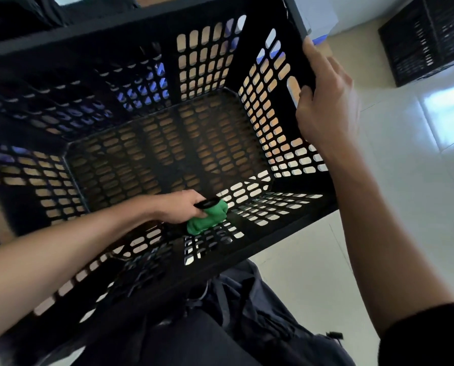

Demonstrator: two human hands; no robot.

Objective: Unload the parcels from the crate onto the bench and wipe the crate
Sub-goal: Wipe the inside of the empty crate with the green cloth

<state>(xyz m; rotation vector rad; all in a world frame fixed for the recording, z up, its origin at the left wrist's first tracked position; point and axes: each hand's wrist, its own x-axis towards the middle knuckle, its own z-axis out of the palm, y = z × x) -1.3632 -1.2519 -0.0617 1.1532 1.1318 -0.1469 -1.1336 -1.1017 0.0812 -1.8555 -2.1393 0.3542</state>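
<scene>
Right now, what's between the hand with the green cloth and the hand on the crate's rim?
In the head view, only the crate's slotted inside corner separates left hand from right hand; no parcels.

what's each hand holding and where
Left hand grips a bunched green cloth by its top, inside the crate. Right hand holds the crate's right rim.
</scene>
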